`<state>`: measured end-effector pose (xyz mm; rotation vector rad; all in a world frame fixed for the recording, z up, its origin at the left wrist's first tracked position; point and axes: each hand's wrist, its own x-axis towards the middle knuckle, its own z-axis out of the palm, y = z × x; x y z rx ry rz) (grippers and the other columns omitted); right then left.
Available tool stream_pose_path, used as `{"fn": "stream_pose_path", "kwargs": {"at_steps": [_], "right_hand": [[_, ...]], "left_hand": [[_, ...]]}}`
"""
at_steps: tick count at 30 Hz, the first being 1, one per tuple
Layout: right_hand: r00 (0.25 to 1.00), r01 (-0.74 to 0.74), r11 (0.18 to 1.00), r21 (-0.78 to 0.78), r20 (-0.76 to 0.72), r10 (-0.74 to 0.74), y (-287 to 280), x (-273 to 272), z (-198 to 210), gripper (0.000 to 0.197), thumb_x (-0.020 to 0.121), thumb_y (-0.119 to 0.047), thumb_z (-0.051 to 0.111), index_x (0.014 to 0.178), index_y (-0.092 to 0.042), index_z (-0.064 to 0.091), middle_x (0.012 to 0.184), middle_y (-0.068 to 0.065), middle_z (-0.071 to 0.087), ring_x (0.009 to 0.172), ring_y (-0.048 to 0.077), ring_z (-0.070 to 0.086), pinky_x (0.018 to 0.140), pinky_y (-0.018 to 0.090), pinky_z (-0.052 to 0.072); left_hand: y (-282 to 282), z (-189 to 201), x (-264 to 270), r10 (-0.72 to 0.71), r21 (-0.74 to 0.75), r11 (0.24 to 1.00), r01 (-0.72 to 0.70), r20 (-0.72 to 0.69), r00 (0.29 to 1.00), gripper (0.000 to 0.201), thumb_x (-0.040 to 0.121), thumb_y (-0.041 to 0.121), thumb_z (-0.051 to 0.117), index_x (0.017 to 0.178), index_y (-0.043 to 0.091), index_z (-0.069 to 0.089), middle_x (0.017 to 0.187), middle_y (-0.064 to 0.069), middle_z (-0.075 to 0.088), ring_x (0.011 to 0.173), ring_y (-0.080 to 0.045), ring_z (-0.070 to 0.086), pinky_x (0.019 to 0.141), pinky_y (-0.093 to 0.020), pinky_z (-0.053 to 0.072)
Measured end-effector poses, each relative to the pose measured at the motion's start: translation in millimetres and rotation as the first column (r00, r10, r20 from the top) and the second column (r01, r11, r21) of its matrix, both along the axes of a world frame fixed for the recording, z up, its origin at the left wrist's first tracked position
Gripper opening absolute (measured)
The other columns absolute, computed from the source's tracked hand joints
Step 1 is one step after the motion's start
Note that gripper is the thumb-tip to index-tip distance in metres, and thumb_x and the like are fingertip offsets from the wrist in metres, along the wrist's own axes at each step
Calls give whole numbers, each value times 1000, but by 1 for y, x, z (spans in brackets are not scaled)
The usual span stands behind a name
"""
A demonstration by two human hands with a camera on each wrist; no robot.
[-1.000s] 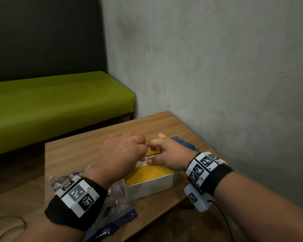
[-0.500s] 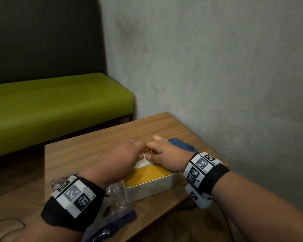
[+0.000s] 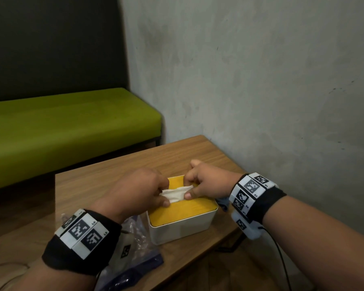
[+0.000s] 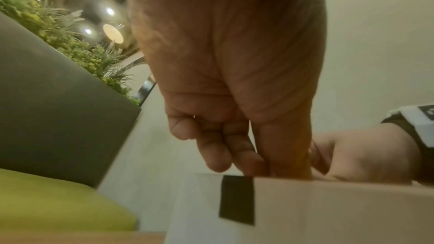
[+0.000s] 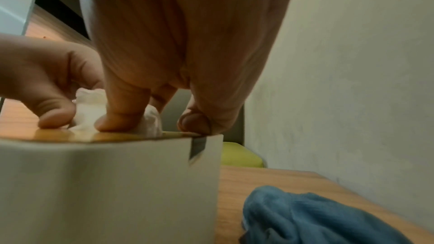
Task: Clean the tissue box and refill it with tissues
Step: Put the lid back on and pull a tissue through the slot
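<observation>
A white tissue box (image 3: 183, 227) with a yellow lid (image 3: 183, 208) sits near the front edge of the wooden table (image 3: 118, 179). A white tissue (image 3: 177, 193) sticks up from the lid's middle. My left hand (image 3: 139, 192) pinches its left end and my right hand (image 3: 206, 183) pinches its right end, both resting on the lid. In the right wrist view the tissue (image 5: 89, 112) bunches between the fingers of both hands above the box (image 5: 105, 183). The left wrist view shows curled left fingers (image 4: 218, 151) behind the box's white wall (image 4: 328, 211).
A crumpled blue cloth (image 5: 312, 218) lies on the table right of the box, by the grey wall (image 3: 261, 80). A clear plastic bag (image 3: 132, 248) with dark blue print lies at the table's front left. A green bench (image 3: 61, 127) stands beyond the table.
Both hands have drawn slightly apart on the lid, and the white tissue between them now shows more, stretched from the lid's opening.
</observation>
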<state>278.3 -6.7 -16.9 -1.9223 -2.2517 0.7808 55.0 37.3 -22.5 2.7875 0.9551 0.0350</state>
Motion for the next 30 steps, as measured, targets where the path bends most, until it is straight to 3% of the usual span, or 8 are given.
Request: {"fn": "stream_pose_path", "kwargs": {"at_steps": [5, 9, 12, 18, 22, 25, 28, 30], "right_hand": [[999, 50, 997, 57, -11, -50, -3, 3, 5, 19, 87, -36, 72, 87, -18, 68, 97, -3, 45, 94, 22, 58, 82, 33, 49], [999, 19, 1000, 3, 48, -19, -3, 1, 7, 26, 75, -39, 81, 88, -23, 66, 99, -15, 40, 94, 15, 54, 82, 35, 50], [991, -27, 999, -30, 133, 30, -1, 2, 12, 17, 85, -31, 74, 99, -23, 68, 106, -11, 37, 99, 18, 55, 86, 37, 49], [964, -82, 996, 19, 256, 74, -6, -4, 13, 14, 92, -29, 64, 95, -16, 59, 100, -1, 42, 87, 19, 52, 78, 34, 45], [930, -106, 987, 120, 363, 56, -12, -14, 5, 23, 98, -34, 54, 106, -13, 57, 102, 0, 37, 94, 19, 44, 85, 37, 42], [903, -164, 964, 208, 426, 62, -16, -16, 7, 24, 94, -40, 59, 101, -16, 60, 106, 2, 44, 100, 21, 45, 86, 39, 38], [986, -109, 976, 190, 142, 83, -19, -8, 15, 21, 79, -31, 78, 85, -20, 61, 100, -3, 59, 95, 15, 54, 83, 37, 46], [998, -63, 987, 148, 33, 59, -20, -2, 20, 17, 77, -21, 81, 86, -21, 67, 94, -6, 67, 90, 11, 59, 80, 33, 51]], "left_hand": [[-1, 1, -5, 57, -3, 998, -57, 18, 998, 26, 89, 40, 72, 77, 30, 51, 79, 13, 53, 79, -11, 51, 63, -31, 37], [-3, 2, -3, 51, 4, 999, -51, 11, 999, 33, 90, 40, 69, 69, 30, 44, 83, 11, 56, 81, -13, 54, 60, -30, 33], [-3, 2, -4, 53, 16, 998, -53, 8, 999, 39, 90, 40, 68, 65, 31, 40, 80, 10, 53, 78, -14, 52, 56, -30, 30], [-3, 0, -4, 74, 22, 997, -74, 8, 997, 38, 89, 43, 67, 66, 31, 40, 81, 10, 55, 79, -14, 54, 59, -31, 33], [-4, -1, -2, 78, 57, 995, -78, 0, 997, 33, 90, 44, 65, 69, 30, 43, 82, 9, 54, 80, -16, 55, 57, -32, 35], [-6, -1, -1, 83, 86, 993, -82, -6, 997, 25, 90, 45, 64, 77, 30, 49, 86, 8, 58, 83, -16, 57, 57, -32, 37], [-7, -2, -2, 90, 82, 993, -90, 7, 996, 28, 89, 45, 64, 74, 32, 44, 87, 9, 57, 85, -17, 57, 61, -32, 38], [-6, -3, -2, 92, 79, 993, -93, 16, 996, 32, 89, 44, 65, 71, 34, 40, 87, 9, 56, 84, -16, 56, 61, -32, 37]]}}
